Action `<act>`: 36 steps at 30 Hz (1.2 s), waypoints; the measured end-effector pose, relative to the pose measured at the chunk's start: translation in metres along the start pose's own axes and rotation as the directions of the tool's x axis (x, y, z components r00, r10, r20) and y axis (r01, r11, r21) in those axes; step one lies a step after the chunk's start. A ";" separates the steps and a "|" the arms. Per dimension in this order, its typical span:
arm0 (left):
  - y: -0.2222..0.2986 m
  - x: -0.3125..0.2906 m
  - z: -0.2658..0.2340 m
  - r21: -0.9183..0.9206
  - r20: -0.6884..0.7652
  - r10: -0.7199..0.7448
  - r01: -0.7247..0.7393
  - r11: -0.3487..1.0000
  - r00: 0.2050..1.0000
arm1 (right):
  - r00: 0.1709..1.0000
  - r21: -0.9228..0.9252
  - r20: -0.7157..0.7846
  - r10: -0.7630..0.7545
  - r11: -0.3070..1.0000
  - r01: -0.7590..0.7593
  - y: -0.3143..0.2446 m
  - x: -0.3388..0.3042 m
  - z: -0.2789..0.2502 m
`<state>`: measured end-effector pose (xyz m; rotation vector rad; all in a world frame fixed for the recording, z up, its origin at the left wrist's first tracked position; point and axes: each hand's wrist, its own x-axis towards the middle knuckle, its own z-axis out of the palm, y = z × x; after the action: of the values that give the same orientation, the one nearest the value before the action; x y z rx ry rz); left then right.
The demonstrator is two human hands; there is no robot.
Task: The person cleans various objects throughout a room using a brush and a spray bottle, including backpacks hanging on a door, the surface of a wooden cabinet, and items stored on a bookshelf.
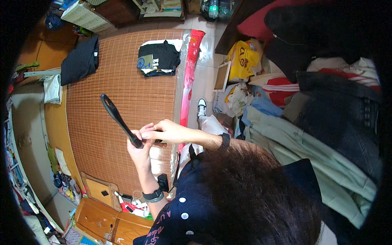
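Observation:
A long black tool with a slim handle (pixel 116 116) and a slotted hole near its far end slants up and to the left over the mat. My left hand (pixel 140 151), wearing a dark wristwatch, is closed around its lower part. From the right, my right hand (pixel 165 131) reaches in with a black band on its wrist, its fingers bent and pressed against the tool's lower end beside my left fingers. A small dark part shows under my right palm. The tool's working end is hidden by the hands, so its kind cannot be told.
A brown woven mat (pixel 118 81) lies under my hands. On it rest folded black T-shirts (pixel 159 57) and a folded dark garment (pixel 81 61). A rolled red-pink cloth (pixel 191 65) runs along its right edge. Piled clothes (pixel 318 118) and a yellow bag (pixel 245 61) are right.

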<state>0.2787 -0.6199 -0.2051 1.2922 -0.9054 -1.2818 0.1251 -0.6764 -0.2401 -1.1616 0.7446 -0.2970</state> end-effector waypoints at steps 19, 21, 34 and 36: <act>0.011 0.110 0.059 0.147 0.188 0.029 -0.058 0.987 0.982 | 0.329 0.159 -0.943 -0.045 0.808 0.567 0.026 -0.147 -0.213; 0.010 0.120 0.050 0.128 0.195 0.066 -0.092 0.988 0.979 | 0.268 0.100 -0.959 -0.097 0.767 0.634 0.024 -0.157 -0.212; 0.026 0.159 0.043 -0.104 0.260 0.016 0.012 0.994 0.966 | 0.425 -0.096 -0.833 -0.355 0.849 0.520 -0.066 -0.085 -0.185; 0.028 0.165 0.044 -0.104 0.241 0.013 0.013 0.994 0.970 | 0.521 0.120 -0.801 -0.295 0.773 0.623 -0.083 -0.071 -0.184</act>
<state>0.2626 -0.7920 -0.2022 1.0690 -0.9922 -1.4895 -0.0361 -0.8008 -0.1741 -0.7886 1.0048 -1.4235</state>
